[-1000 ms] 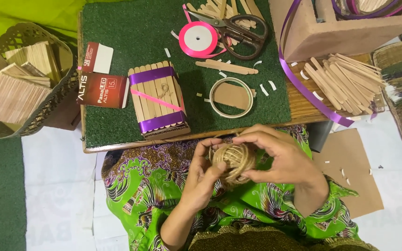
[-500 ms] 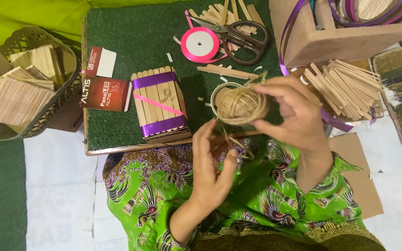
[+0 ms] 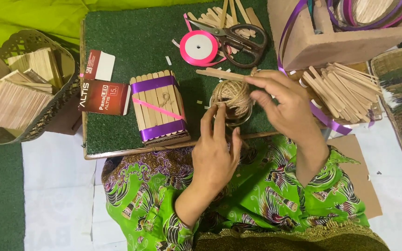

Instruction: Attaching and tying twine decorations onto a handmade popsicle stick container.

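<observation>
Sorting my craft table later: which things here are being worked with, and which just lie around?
In hand: twine ball, held by right hand, left hand touching it.

Lying about: scissors, pink ribbon spool, stick box, loose sticks, basket.

Ball of tan twine [image 3: 232, 96]: round, tightly wound, held just above green mat's front edge, between both hands.

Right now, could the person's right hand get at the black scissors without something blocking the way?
Probably yes. The right hand is on the ball of twine, and the scissors lie just beyond on the green mat, with only a loose stick between. It would need to let go first.
</observation>
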